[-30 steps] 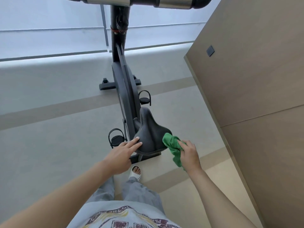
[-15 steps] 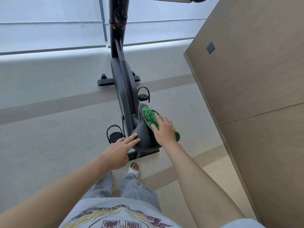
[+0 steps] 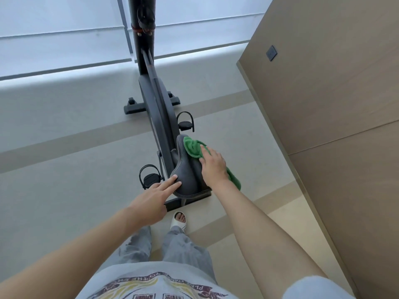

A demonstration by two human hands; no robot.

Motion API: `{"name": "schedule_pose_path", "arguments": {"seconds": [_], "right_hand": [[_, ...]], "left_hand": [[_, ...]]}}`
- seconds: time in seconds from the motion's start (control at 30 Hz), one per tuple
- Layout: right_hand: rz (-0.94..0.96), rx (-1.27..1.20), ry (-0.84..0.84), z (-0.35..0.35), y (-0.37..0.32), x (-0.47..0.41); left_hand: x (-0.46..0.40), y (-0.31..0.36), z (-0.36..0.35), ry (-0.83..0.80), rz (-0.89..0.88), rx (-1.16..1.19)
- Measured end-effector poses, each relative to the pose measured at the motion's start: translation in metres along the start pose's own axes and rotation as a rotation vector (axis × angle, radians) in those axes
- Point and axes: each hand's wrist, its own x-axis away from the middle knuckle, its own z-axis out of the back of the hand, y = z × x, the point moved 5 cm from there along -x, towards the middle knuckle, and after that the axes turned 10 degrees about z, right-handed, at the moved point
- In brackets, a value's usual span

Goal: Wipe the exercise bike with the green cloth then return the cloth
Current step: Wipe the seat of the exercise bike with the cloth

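A black exercise bike (image 3: 156, 104) stands on the floor in front of me, its black saddle (image 3: 185, 180) nearest. The green cloth (image 3: 193, 148) lies spread over the saddle's right side and nose, one end hanging off at the lower right. My right hand (image 3: 213, 167) presses flat on the cloth with straight fingers. My left hand (image 3: 154, 199) touches the saddle's left rear edge with two extended fingertips. The handlebar is out of frame at the top.
A tall wooden cabinet or wall panel (image 3: 334, 104) rises close on the right of the bike. Two pedals (image 3: 185, 124) (image 3: 150, 176) stick out either side of the frame. My sandalled foot (image 3: 179, 220) stands just behind the bike's rear base. Open floor lies to the left.
My right hand carried the cloth from beside the saddle onto its top and slid it forward towards the nose. My left hand stayed on the saddle's left edge.
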Motion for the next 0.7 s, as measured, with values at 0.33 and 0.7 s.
{"name": "schedule_pose_path", "arguments": {"seconds": [0.33,0.7], "right_hand": [[0.071,0.121,0.133,-0.030,-0.032,0.083],[0.010,-0.023,0.031,-0.004,-0.032,-0.040]], "left_hand": [[0.000,-0.003,-0.002,-0.004,0.000,-0.015],[-0.001,-0.001,-0.001,-0.003,0.030,-0.016]]}}
